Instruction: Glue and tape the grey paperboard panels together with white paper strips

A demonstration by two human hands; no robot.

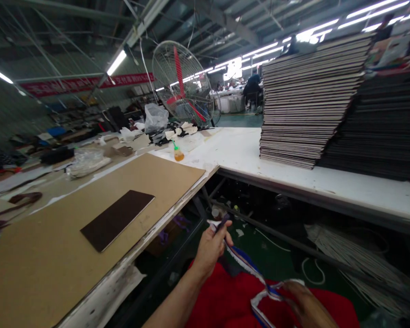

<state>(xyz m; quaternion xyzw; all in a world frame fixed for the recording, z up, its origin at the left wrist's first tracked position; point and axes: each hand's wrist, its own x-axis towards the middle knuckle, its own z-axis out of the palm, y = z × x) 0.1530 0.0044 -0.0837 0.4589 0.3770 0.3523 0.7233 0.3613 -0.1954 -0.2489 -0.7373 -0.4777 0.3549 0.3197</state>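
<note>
Pinched in my left hand (212, 246) is one end of a narrow blue and white strip (248, 262), with a dark, pale-edged bit sticking up past the fingertips. From there the strip runs down and right over my red-clad lap (218, 296) to my right hand (299, 296), which is blurred and partly cut off low in the view. The fingers of my right hand appear closed around the strip, and a loop of it hangs below. On the tan board (51, 255) to the left lies a dark brown rectangular panel (118, 218), away from both hands.
A tall stack of thin panels (310, 100) stands on the white table (239, 146), beside darker stacks (379, 123). A small bottle with a green tip (178, 152) sits behind the board. A large fan (182, 84) rises beyond. Pale strips (355, 264) lie under the table.
</note>
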